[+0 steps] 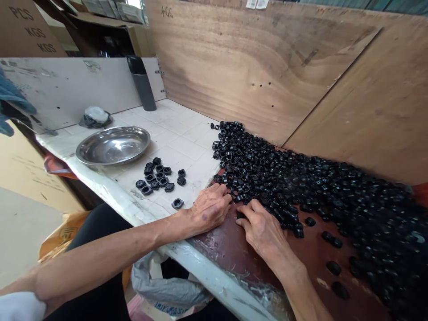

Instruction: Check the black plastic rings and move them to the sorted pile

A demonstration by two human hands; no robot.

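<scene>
Black part is pinched by right hand, near left hand. Left's curled by pile; its grip can't be told.

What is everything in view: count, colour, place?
Tiled tabletop: one, white, centre
Flat sheet: one, reddish, lower right
Heaped small plastic parts: uncountable, black, right
Loose small plastic parts: roughly fifteen, black, on tabletop
Round metal basin: one, silver, left on tabletop
Cylindrical bottle: one, grey, far corner
Wrapped bundle: one, whitish, behind basin
Plywood panels: two, brown, behind heap
Cardboard boxes: several, brown, upper left
Plastic sack: one, greyish, below tabletop
Cloth: one, blue, left edge
Bag: one, orange, lower left
Clothed leg: at least one, black, lower left
Left hand: one, bare, at heap's edge
Right hand: one, bare, pinching black part
</scene>
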